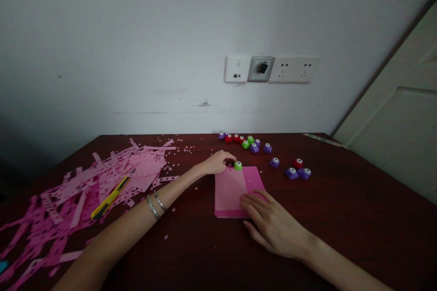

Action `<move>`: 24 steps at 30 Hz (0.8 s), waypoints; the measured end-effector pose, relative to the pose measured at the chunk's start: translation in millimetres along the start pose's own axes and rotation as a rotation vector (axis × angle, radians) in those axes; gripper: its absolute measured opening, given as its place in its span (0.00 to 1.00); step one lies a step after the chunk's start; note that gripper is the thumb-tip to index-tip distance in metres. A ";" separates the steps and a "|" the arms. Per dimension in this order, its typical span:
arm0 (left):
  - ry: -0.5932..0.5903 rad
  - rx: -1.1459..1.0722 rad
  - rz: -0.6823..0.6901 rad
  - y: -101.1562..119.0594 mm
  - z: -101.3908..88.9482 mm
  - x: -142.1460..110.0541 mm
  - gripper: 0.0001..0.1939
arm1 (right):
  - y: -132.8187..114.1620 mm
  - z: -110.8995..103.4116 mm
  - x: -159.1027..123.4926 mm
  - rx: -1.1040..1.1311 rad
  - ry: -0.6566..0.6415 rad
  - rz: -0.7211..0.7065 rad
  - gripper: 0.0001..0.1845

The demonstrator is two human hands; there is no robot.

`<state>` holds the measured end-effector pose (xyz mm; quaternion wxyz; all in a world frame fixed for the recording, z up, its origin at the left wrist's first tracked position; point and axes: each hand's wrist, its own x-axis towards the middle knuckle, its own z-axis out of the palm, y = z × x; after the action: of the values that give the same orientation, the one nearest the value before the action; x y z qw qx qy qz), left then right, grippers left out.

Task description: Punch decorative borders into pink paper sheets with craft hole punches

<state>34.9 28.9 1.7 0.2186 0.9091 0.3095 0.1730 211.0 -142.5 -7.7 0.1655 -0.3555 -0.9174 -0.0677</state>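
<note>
Light and darker pink sheets of paper lie stacked on the table. A green craft punch with a white and dark round top sits at their far edge. My left hand is at the far left corner of the sheets, its fingers curled in a pinch close beside the punch. Whatever is between those fingertips is too small to make out. My right hand rests flat on the right side of the paper, fingers stretched out, the thumb off the near edge.
More punches in purple, red and green stand behind and to the right. Cut pink strips heap on the left, with a yellow utility knife on top. Tiny pink cut-outs dot the table. A wall with sockets rises behind.
</note>
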 end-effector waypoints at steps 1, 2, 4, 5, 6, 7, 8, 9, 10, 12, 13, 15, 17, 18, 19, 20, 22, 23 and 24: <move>-0.001 -0.007 0.000 -0.3 -0.2 0.0 0.26 | 0.0 0.2 -0.1 -0.003 0.003 -0.002 0.17; -0.004 -0.013 -0.002 -0.2 -0.4 0.0 0.26 | 0.1 0.4 -0.2 -0.004 0.007 -0.004 0.17; -0.013 -0.025 -0.006 0.6 -0.9 -0.2 0.27 | 0.2 0.4 -0.1 -0.003 0.017 -0.007 0.17; -0.016 -0.030 -0.011 1.3 -1.1 -0.3 0.27 | 0.3 0.3 -0.1 0.000 0.023 -0.007 0.16; -0.018 -0.035 -0.015 2.1 -1.4 -0.4 0.27 | 0.3 0.2 0.0 0.004 0.029 -0.007 0.16; -0.020 -0.038 -0.018 2.8 -1.6 -0.6 0.27 | 0.3 0.0 0.1 0.006 0.031 -0.004 0.16; -0.020 -0.041 -0.020 3.2 -1.8 -0.7 0.27 | 0.3 -0.2 0.2 0.007 0.031 -0.002 0.16; -0.020 -0.043 -0.019 3.4 -1.8 -0.8 0.28 | 0.3 -0.4 0.3 0.006 0.030 0.002 0.17; -0.020 -0.047 -0.017 3.3 -1.8 -0.8 0.28 | 0.2 -0.6 0.3 0.003 0.025 0.005 0.17; -0.020 -0.057 -0.010 2.3 -1.6 -0.6 0.28 | 0.2 -0.9 0.5 0.000 0.017 0.008 0.17; -0.020 -0.062 -0.007 1.6 -1.4 -0.5 0.28 | 0.2 -1.0 0.6 0.001 0.015 0.009 0.17; -0.019 -0.069 -0.003 0.2 -1.0 -0.2 0.28 | 0.3 -1.1 0.9 0.006 0.016 0.007 0.17; -0.018 -0.068 0.001 -0.5 -0.9 0.0 0.28 | 0.5 -1.1 1.2 0.008 0.025 0.005 0.17; -0.020 -0.065 0.000 -0.5 -1.1 -0.1 0.28 | 0.6 -1.1 1.4 0.007 0.030 0.003 0.17; -0.023 -0.063 -0.004 -0.3 -1.3 -0.1 0.28 | 0.7 -1.0 1.5 0.006 0.031 0.003 0.17; -0.024 -0.062 -0.011 0.1 -1.6 -0.3 0.29 | 0.9 -1.0 1.6 0.005 0.030 0.003 0.17; -0.025 -0.066 -0.023 1.1 -2.1 -0.5 0.28 | 1.1 -0.8 1.8 0.005 0.018 0.005 0.17; -0.023 -0.071 -0.027 1.5 -2.2 -0.6 0.28 | 1.1 -0.8 1.8 0.004 0.010 0.005 0.17; -0.023 -0.078 -0.030 1.7 -2.2 -0.6 0.28 | 1.2 -0.7 1.9 0.004 0.004 0.006 0.17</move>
<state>34.3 28.0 4.3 0.2602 0.8970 0.3136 0.1714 210.7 -140.6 -6.3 0.1683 -0.3580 -0.9161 -0.0658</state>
